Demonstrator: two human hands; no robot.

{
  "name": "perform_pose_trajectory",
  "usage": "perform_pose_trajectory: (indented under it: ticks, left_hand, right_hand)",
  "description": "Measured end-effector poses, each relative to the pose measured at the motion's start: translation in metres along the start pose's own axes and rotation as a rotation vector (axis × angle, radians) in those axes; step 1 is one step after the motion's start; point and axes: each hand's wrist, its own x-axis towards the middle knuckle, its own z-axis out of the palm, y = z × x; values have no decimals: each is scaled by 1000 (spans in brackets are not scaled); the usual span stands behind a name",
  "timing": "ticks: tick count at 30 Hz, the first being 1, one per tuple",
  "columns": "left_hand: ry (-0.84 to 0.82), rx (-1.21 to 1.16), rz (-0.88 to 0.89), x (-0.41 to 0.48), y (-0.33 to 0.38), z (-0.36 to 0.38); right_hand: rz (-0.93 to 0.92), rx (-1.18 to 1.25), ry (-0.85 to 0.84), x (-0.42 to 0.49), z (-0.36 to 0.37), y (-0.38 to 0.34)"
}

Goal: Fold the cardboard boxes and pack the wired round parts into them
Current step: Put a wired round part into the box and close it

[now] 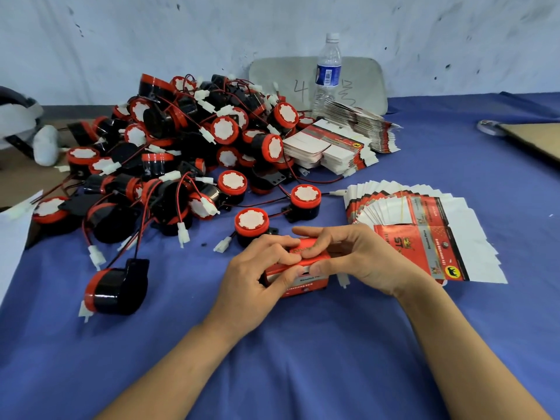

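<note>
Head view: one folded red box (298,268) at centre, long axis running 9 to 3 o'clock, contents hidden. Grip: left hand (257,277) curled round its 9 o'clock end, right hand (354,259) round its 3 o'clock end, fingertips of both pressing the top flap. Nearest wired round part (251,222) just beyond at 11 o'clock, on the left hand's side; a second part (306,198) at 12, a third part (116,291) on its side at 9. At 10 o'clock, heap of parts (169,140), too many to count. At 2 o'clock, fan of flat boxes (424,213); at 12 to 1, two stacks of flat boxes (333,147); one bottle (327,71).
</note>
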Motion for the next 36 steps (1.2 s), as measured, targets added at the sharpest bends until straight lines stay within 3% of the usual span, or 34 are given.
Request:
perform_pose_trajectory:
  ticks: [6,10,14,19,27,31,36]
  left_hand:
    - [45,-19,-42,4,1,2]
    - [100,-157,-171,7,1,1]
    - [64,-167,-196,6,-4,-2]
    - [2,-142,-212,8,-6,-4]
    - [-17,-132,-237,9,-10,-8]
    - [-96,-161,-241,11,-13,-18]
    - [-53,-88,-165,5,-14,-18]
  right_hand:
    - [-39,59,65,1,3,2]
    - [-101,-24,207,6,9,8]
    - [-145,-9,238,9,17,16]
    - [-212,-251,333,12,23,24]
    - [-248,-372,227,8,17,20]
    - [-304,-498,238,7,18,20]
    - [-359,-599,268,5,20,18]
